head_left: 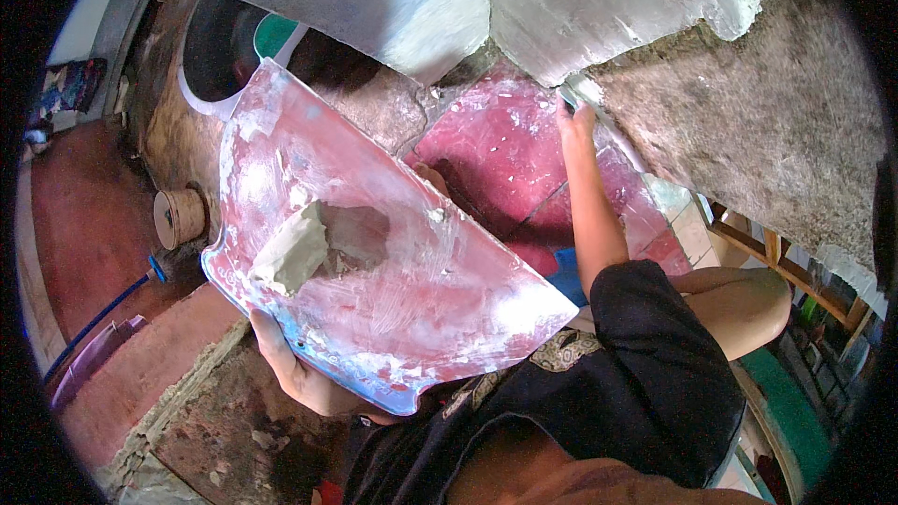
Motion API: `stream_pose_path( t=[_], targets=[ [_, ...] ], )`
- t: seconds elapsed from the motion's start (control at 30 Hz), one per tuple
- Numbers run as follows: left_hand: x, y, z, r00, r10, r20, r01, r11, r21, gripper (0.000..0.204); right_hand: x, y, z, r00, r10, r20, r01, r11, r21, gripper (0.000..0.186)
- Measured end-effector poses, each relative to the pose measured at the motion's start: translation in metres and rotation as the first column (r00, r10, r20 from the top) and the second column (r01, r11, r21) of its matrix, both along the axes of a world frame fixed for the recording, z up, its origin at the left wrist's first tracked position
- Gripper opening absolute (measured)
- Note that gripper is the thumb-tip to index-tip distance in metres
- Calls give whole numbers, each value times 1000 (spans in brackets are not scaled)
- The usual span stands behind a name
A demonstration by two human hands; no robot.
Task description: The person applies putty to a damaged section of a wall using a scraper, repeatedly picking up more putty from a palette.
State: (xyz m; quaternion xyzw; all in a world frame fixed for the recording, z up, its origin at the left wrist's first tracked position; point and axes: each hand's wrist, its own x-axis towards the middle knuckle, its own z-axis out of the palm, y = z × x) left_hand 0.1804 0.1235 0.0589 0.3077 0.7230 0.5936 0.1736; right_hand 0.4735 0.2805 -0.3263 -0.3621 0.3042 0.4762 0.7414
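Observation:
My left hand (pixel 297 369) supports the lower left rim of a pinkish-white board (pixel 374 318) with a curved blue edge, smeared with white paste; its fingers go out of sight underneath. A pale grey lump of wet plaster or putty (pixel 292 251) sits on the board and throws a shadow to its right. My right arm stretches forward to the bottom of the grey wall corner. There my right hand (pixel 577 117) is closed around something small, mostly hidden, beside the ragged lower wall edge. Red floor tile (pixel 505 145) with white crumbs lies beneath.
Smooth grey plastered walls (pixel 430 9) meet in a corner ahead; rough brown wall (pixel 748 98) continues at right. At left stand a dark bucket with a pale rim (pixel 210 105), a small tan container (pixel 180 217) and a blue-handled tool (pixel 110 309). Wooden framing (pixel 781 257) shows far right.

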Motion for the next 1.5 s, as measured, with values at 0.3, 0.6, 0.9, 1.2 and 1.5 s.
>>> stream_pose_path(
  t=[0.3, 0.6, 0.9, 1.2, 1.5],
  targets=[
    [4, 6, 7, 963, 86, 256, -106, 992, 64, 33, -38, -66, 42, 791, 364, 492, -161, 899, -407, 19],
    [-11, -7, -3, 993, -116, -25, 115, 993, -37, 42, 29, -65, 31, -735, 480, 479, 10, 713, -701, 17],
    [-3, -1, -1, 996, -2, 85, 2, 1000, 10, 34, 26, -32, 29, -765, 513, 389, 72, 668, -740, 22],
    [12, 11, 7, 990, 87, 108, -87, 996, -4, 35, 21, -27, 46, -791, 507, 342, 115, 672, -731, 19],
    [3, 10, 2, 940, 197, 278, -204, 979, -6, 36, 17, -49, 91, -780, 501, 376, 156, 736, -659, 26]
  ],
)
